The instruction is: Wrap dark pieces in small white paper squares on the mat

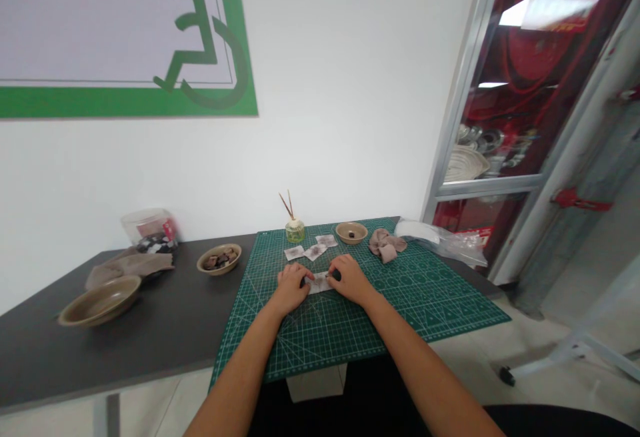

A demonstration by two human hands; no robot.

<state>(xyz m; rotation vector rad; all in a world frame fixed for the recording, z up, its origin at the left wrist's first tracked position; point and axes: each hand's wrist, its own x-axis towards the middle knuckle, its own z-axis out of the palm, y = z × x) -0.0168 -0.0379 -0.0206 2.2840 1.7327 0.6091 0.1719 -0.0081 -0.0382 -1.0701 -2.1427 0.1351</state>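
A small whitish paper piece (320, 282) with grey smudges lies on the green cutting mat (410, 297) between my hands. My left hand (292, 286) is closed at the paper's left end, its thumb resting on the edge; a small dark spot shows between those fingers, too small to name. Over the right end, my right hand (351, 278) pinches a small black piece (336, 275) close above the paper. Just beyond are three similar smudged papers, a left one (294, 253), a middle one (315, 251) and a right one (327, 241).
Behind the papers stand a reed diffuser (295, 230) and a bowl (351, 225) with a dark piece inside. A crumpled cloth (387, 245) and plastic bag (440, 239) lie right. Leftward are a bowl of brownish chunks (203, 265), a larger bowl (100, 300), a cloth (127, 265) and a clear tub (150, 227).
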